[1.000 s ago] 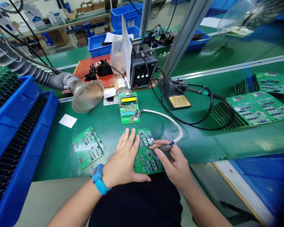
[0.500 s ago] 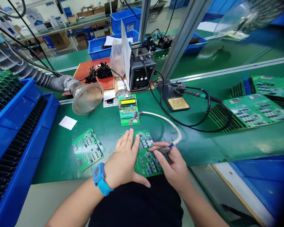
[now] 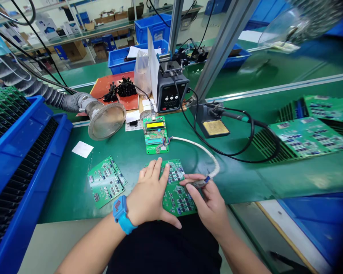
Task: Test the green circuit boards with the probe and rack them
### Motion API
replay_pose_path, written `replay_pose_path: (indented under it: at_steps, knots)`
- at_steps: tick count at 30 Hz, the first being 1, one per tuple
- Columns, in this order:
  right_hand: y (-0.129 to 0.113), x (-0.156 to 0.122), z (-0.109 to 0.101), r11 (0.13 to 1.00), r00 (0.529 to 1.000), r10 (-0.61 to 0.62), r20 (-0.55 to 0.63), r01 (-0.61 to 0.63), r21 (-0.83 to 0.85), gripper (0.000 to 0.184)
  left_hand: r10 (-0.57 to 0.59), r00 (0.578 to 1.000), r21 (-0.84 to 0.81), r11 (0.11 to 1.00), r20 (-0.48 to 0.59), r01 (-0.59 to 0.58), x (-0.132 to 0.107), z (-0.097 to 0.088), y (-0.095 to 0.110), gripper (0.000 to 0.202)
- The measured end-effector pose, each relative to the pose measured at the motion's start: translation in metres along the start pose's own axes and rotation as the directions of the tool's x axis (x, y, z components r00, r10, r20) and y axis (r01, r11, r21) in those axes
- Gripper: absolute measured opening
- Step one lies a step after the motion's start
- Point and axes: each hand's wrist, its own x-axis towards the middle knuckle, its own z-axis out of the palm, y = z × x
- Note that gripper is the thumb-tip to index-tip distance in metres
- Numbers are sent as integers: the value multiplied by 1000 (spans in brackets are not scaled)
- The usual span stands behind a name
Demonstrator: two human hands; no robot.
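Our left hand [image 3: 150, 194], with a blue wristwatch [image 3: 120, 213] on its wrist, lies spread flat on a green printed circuit board [image 3: 178, 201], its fingers fanned and pressing the board down against the green worktop [image 3: 71, 186]. Our right hand [image 3: 210, 203] pinches a small grey plug [image 3: 200, 183] between thumb and fingers, at the board's right-hand edge. The plug ends a white braided cable [image 3: 196, 145]. The board lies directly in front of us, between the hands; we cannot tell whether the plug is touching it. The cable runs back to a second green board with a yellow LCD screen [image 3: 155, 125], just beyond. We judge the step in hand to be seating this plug at the board's edge, and the next move calls for a steady left hand, so the board cannot slide. A loose green board [image 3: 106, 182] lies just to our left, beside a blue bin of upright boards [image 3: 23, 152].
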Motion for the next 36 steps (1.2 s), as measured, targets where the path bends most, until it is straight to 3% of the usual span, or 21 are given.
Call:
replay_pose_path:
  at_steps: [16, 19, 23, 27, 31, 34, 36]
  knots:
    - [-3, -1, -1, 1000, 1000, 24, -3, -24, 19, 16, 44, 993, -48, 998, -113, -49, 0, 9, -4, 128]
    - [-12, 2, -5, 995, 998, 54, -10, -53, 90, 17, 64, 987, -48, 996, -145, -71, -1, 9, -5, 129]
    - [-28, 17, -7, 968, 991, 69, -117, -38, 248, 19, 76, 973, -36, 996, -216, -86, -13, 5, -16, 134]
    - [-24, 42, 0, 953, 991, 102, -84, -73, 294, 24, 28, 954, 2, 1000, -297, -29, -47, 4, -53, 129]
    - [-5, 58, 10, 949, 989, 144, -45, -125, 288, 31, -144, 936, 52, 984, -322, 170, -89, 16, -111, 124]
    - [3, 62, 14, 954, 989, 140, -36, -125, 272, 31, -268, 927, 54, 955, -261, 291, -112, 31, -150, 122]
    - [5, 62, 15, 959, 991, 131, -27, -120, 256, 31, -316, 925, 33, 943, -212, 330, -119, 38, -164, 118]
